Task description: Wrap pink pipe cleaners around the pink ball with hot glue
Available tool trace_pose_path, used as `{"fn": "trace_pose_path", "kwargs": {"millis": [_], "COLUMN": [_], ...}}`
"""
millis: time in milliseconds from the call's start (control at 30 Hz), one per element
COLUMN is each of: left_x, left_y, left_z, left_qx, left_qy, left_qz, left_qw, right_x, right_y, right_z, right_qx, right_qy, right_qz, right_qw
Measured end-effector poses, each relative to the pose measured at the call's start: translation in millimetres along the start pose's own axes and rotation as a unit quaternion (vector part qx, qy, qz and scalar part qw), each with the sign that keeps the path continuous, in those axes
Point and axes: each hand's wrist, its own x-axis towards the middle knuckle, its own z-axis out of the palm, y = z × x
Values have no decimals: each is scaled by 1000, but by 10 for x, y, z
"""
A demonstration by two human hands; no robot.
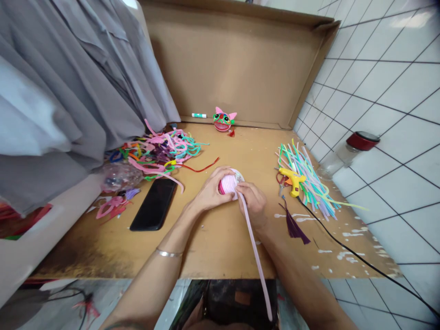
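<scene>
The pink ball (227,183) sits on the bench (220,238), near the middle of its surface, wound round with pink fuzzy wire. The left hand (210,191) is cupped round the ball's left side, fingers closed against it. The right hand (253,201) touches the ball's right side and pinches the pink strand (256,254) — the strand runs from the ball, under the fingers, to the near edge of the bench and past it. A thin bracelet (168,253) circles the left wrist. Left of the ball, a little apart, a black phone (154,204) lies flat. Beyond the ball and to its left lies a tangled heap of coloured wire pieces (161,149), with a red wire (201,168) trailing from it toward the ball. Right of the ball lies a yellow glue gun (291,179), resting on a fan of pastel stems (311,185); its black cord (360,261) leads off to the near right. A purple tassel (294,225) lies right of the ball, nearer the person than the glue gun. Far beyond the ball, against the cardboard wall (233,68), a small pink eared figure (223,120) stands and a marker (199,115) lies beside it. Well to the ball's right, a red-lidded jar (355,145) rests by the tiled wall (385,91) — grey cloth (68,91) hangs well to the ball's left.
</scene>
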Motion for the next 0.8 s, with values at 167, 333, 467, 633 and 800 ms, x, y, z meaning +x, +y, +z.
{"fn": "trace_pose_path", "kwargs": {"millis": [167,333,467,633,800], "left_x": [-3,-9,-8,-5,-8], "left_y": [8,8,3,-6,-15], "left_z": [-4,-1,1,2,5], "left_qx": [-4,-6,-5,3,0], "left_qy": [-5,-6,-4,-6,-4], "left_qz": [-9,-3,0,0,7], "left_qw": [1000,1000,1000,1000,1000], "right_x": [29,25,21,3,4], "right_y": [-29,-27,-18,-2,-1], "right_z": [-13,-10,1,30,48], "right_qx": [-5,2,1,0,0], "right_qy": [-6,-14,-10,-12,-3], "right_qz": [6,13,9,14,11], "right_qw": [1000,1000,1000,1000,1000]}}
